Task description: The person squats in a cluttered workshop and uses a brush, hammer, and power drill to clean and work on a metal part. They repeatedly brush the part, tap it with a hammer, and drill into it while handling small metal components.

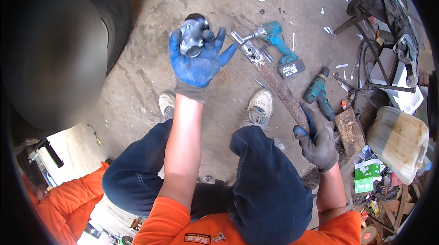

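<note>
My left hand, in a blue-palmed glove, is raised palm up over the floor. A small silver cast-metal housing with a round opening and a black round end rests against its fingers, gripped between the thumb side and a bent finger. Two other fingers stretch out to the right. My right hand, in a dark grey glove, is by the near end of a long rusty metal bar. Its fingers are apart; whether they touch the bar I cannot tell. Small metal parts lie on the bar's far end.
A teal impact wrench lies beside the bar's far end, a teal drill farther right. A wooden block, a plastic container and scrap crowd the right. A tyre stands at left; another person's orange sleeve shows lower left.
</note>
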Available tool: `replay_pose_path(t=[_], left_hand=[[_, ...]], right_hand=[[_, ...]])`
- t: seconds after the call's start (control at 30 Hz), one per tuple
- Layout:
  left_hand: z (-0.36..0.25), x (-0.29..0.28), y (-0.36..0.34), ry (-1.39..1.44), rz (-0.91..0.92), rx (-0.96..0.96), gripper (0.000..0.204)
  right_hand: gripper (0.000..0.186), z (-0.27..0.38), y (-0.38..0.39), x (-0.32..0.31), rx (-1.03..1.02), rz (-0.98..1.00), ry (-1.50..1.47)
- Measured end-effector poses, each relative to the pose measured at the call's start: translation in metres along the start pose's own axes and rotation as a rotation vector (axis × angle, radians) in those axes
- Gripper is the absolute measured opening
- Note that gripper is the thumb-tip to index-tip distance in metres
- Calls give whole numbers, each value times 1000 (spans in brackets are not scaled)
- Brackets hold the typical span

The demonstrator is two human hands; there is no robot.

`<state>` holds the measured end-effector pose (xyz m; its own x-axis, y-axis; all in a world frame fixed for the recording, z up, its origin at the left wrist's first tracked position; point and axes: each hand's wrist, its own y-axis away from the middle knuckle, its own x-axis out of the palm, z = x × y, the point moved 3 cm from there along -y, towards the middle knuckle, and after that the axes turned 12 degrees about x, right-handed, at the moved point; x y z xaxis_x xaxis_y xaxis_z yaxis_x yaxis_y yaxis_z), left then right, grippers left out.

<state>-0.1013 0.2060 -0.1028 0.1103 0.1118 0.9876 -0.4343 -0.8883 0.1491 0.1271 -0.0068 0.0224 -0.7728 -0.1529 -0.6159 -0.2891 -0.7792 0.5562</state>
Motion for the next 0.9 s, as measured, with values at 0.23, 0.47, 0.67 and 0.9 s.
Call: replay_pose_path(t=[0.23,0.47,0.67,0.9], left_hand=[[24,23,-35,36,113,43,38],[43,33,-53,22,415,-20,28],[60,43,-54,-122,498,15,17],[71,33,-46,47,628,18,15]], right_hand=[[50,3,-1,-2,44,58,-38],[52,-3,-4,0,-3,53,-77],[53,-4,-5,-1,-19,36,-82],[51,-4,-4,1,21,32,-142]])
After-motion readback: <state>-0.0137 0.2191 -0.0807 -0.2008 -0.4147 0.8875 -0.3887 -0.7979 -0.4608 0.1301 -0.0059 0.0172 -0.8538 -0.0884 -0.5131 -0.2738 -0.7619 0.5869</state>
